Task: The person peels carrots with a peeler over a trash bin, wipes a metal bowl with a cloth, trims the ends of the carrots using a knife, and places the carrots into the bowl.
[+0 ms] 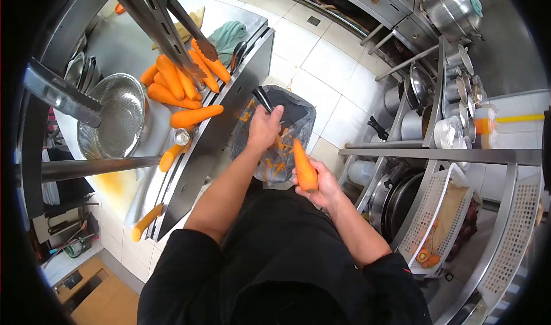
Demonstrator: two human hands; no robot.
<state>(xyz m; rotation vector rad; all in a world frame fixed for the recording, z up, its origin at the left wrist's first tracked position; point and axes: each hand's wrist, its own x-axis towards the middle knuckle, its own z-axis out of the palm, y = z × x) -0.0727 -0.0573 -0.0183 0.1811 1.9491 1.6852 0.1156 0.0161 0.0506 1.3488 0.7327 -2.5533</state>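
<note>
My left hand (265, 129) is closed around a black-handled peeler (262, 98), its working end mostly hidden. In my right hand (324, 186) is a thick orange carrot (306, 169), gripped at its wide end with the narrow tip pointing away from me. Both hands are over a bin lined with a dark plastic bag (298, 102). Orange peel strips (275, 165) lie inside the bin. To the left, a pile of carrots (171, 81) and a separate carrot (196, 116) rest on the steel counter.
A mesh strainer (112, 118) sits on the counter. Tongs (178, 32) hang in front of the carrot pile, and a green cloth (228, 36) lies near the counter corner. On the right, shelves hold pots (413, 124) and a white basket (416, 233) containing carrot pieces.
</note>
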